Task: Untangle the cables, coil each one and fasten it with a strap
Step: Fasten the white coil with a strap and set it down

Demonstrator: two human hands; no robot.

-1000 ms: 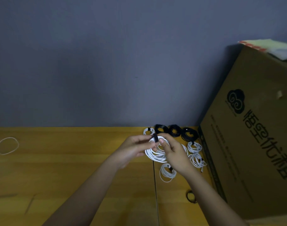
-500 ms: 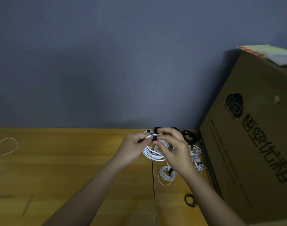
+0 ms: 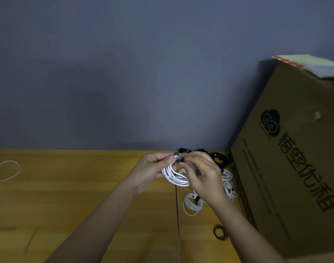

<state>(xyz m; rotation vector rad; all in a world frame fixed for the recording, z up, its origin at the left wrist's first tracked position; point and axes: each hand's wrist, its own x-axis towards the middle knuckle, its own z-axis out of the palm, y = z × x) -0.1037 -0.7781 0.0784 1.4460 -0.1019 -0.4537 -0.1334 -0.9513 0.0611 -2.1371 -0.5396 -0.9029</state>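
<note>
Near table's back edge (image 3: 86, 151), hands (image 3: 202, 177) strap coil (image 3: 174, 176).

Both hands closed in over the strap at the top of the held coil.

Over the last second the right hand (image 3: 202, 175) rose from the lower right side of the white cable coil (image 3: 174, 174) to cover its upper right part, fingertips meeting the left hand (image 3: 153, 168) at the black strap (image 3: 179, 158). The coil lifted slightly toward the table's far edge, hiding more of the black coils (image 3: 218, 158) behind.
</note>
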